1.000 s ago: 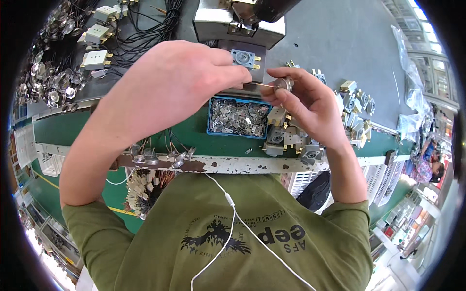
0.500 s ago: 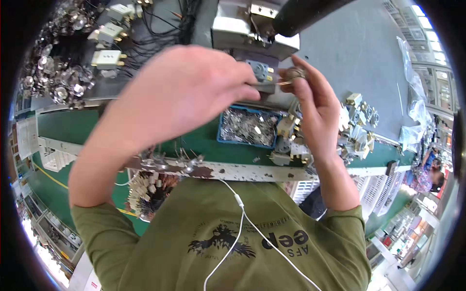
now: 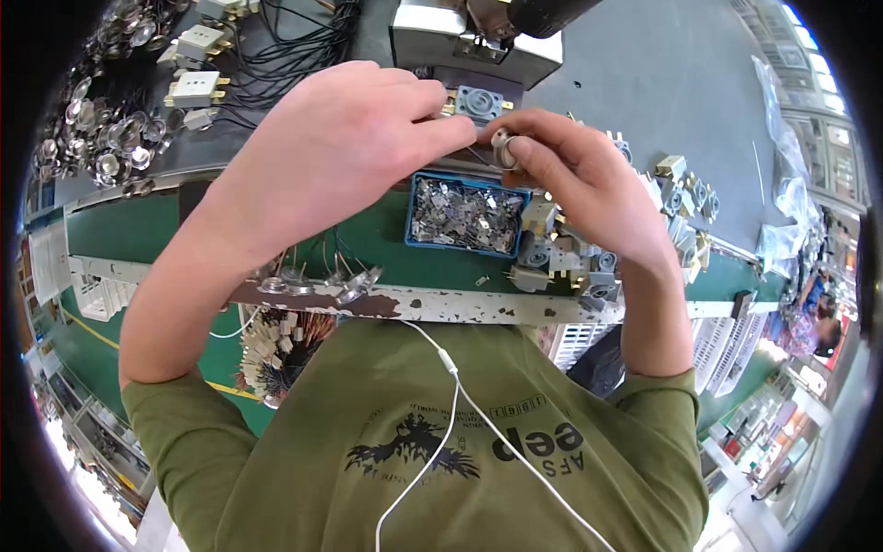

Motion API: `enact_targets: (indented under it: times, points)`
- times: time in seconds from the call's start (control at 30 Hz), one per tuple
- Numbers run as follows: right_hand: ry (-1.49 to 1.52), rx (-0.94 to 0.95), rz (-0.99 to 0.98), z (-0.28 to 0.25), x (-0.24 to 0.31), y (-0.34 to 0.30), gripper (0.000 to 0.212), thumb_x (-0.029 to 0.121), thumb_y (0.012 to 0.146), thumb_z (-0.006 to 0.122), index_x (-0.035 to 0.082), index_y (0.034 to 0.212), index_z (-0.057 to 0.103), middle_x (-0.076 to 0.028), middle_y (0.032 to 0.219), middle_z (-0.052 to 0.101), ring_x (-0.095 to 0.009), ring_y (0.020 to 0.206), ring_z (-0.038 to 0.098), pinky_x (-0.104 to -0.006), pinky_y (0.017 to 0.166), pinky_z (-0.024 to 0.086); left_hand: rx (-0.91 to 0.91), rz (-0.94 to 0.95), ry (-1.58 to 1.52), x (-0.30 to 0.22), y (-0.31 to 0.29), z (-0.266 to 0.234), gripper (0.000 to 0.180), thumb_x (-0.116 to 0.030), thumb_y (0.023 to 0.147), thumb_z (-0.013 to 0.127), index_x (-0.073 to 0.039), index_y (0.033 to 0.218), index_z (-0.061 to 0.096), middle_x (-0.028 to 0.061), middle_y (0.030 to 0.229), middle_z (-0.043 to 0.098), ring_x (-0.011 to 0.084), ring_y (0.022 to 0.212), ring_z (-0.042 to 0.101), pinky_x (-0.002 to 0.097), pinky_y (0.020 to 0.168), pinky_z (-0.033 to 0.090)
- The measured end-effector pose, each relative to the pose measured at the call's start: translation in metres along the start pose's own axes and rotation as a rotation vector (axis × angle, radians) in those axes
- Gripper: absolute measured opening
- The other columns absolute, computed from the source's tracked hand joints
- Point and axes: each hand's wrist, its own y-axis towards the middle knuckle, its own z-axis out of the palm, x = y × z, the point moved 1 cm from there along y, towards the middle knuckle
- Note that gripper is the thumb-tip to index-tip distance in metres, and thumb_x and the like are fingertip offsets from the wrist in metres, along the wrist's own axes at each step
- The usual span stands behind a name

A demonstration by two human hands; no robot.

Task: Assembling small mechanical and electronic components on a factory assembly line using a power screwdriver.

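Beyond blue tray (image 3: 460, 248), right fingers (image 3: 544, 164) pinch metal cap (image 3: 503, 150); left fingers (image 3: 446, 138) half-hidden, perhaps pinching wire (image 3: 479, 156).

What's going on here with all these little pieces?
A person's right hand is holding a small round metal part. The left hand is close to it, but what its fingertips grip, if anything, is hard to see. Below the hands sits a blue tray of small metal bits. A gray block lies just beyond the hands.
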Motion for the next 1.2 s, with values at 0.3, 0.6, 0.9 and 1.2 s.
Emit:
enact_targets:
  times: [0.3,0.6,0.9,1.2]
  points:
    - [0.152,-0.238,-0.195,0.019,-0.021,-0.022,0.047,-0.001,0.095,0.072,-0.005,0.14,0.058,-0.012,0.123,0.069,-0.016,0.111,0.067,-0.0315,0.099,0.054,-0.102,-0.081,-0.182,-0.015,0.006,0.014,0.017,-0.019,0.084,0.074,-0.01,0.095,0.065,0.004,0.084,0.059,0.0236,0.08,0.063,0.038,0.07,0.051]
    - [0.111,-0.339,-0.16,0.034,-0.024,-0.026,0.045,0.001,0.099,0.068,-0.005,0.142,0.056,-0.008,0.122,0.067,-0.012,0.108,0.063,-0.0267,0.096,0.05,-0.163,-0.112,-0.071,-0.02,0.009,0.028,0.026,-0.032,0.086,0.076,-0.011,0.085,0.061,0.0013,0.074,0.058,0.0197,0.075,0.063,0.0345,0.066,0.051]
    - [-0.069,-0.002,-0.054,0.011,-0.014,-0.01,0.036,0.005,0.094,0.073,0.002,0.13,0.069,-0.009,0.109,0.075,-0.011,0.091,0.064,-0.0295,0.082,0.053,-0.084,0.005,-0.035,-0.012,0.004,0.032,0.029,-0.033,0.083,0.078,-0.011,0.081,0.059,0.0011,0.074,0.057,0.019,0.071,0.061,0.0335,0.063,0.05]
    - [-0.194,-0.169,-0.333,0.016,-0.023,-0.015,0.043,0.0,0.09,0.072,0.006,0.133,0.069,-0.014,0.104,0.075,-0.024,0.087,0.071,-0.0346,0.08,0.057,-0.009,0.011,-0.02,-0.015,0.001,0.032,0.029,-0.036,0.089,0.073,-0.011,0.084,0.061,0.0002,0.072,0.058,0.0188,0.072,0.064,0.0337,0.065,0.052]
